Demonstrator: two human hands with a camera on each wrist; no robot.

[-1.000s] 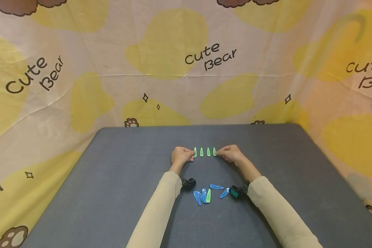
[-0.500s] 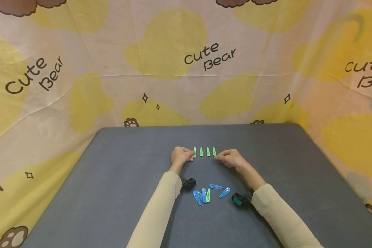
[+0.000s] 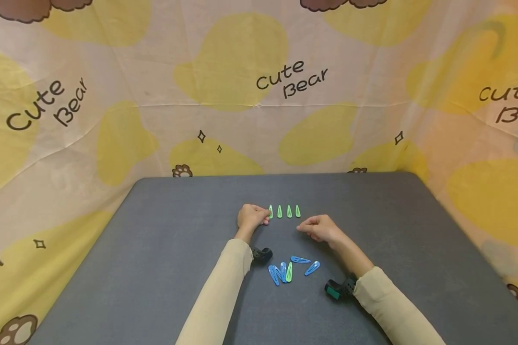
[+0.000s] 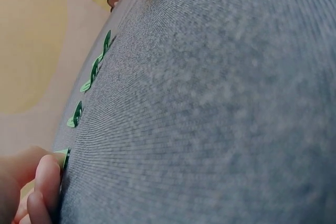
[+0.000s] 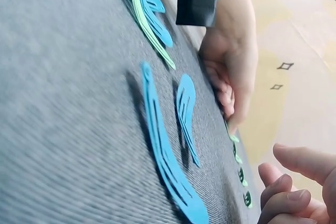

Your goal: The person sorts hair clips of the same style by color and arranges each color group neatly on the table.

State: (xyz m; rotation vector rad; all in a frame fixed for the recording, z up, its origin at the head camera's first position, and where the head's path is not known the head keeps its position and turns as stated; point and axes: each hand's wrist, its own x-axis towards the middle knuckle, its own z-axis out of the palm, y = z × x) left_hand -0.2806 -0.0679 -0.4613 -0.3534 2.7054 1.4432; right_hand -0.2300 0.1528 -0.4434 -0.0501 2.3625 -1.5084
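Several green snap hair clips stand side by side in a row on the dark grey table. My left hand is at the row's left end, thumb and fingers pinching the leftmost green clip. Its other end is covered by the fingertips. Below the row's right end, my right hand is away from the clips, with nothing between its loosely bent fingers. In the right wrist view, a gap shows between the thumb and fingers of that hand.
Nearer the person lies a loose group of blue hair clips with one green clip among them. Two more blue clips, one sideways and one slanted, lie to the right. A patterned cloth hangs behind the table.
My right hand has left the rightmost green clip and drawn back toward the person. My left hand stays at the leftmost clip, and the row keeps its place.
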